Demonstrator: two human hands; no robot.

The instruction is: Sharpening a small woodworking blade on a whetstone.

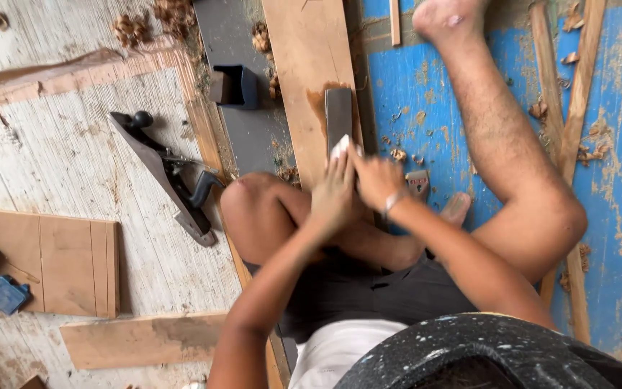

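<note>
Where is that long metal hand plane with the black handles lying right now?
In the head view the long metal hand plane lies on the pale wooden floor, left of the person's bent knee.

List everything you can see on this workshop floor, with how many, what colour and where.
Sharpening stone: one, grey, on the plank under both hands.
Plank: one, light brown, top centre.
Hand plane: one, dark metal, left of the knee.
Small box: one, dark, upper centre.
Flat boards: several, brown, lower left.
Blue block: one, far left.
Wood shavings: scattered, tan, top.
Blue sheet: one, right floor.
Wooden strips: two, right.
Left hand: pressing something small and white onto the stone.
Right hand: beside it.
</note>
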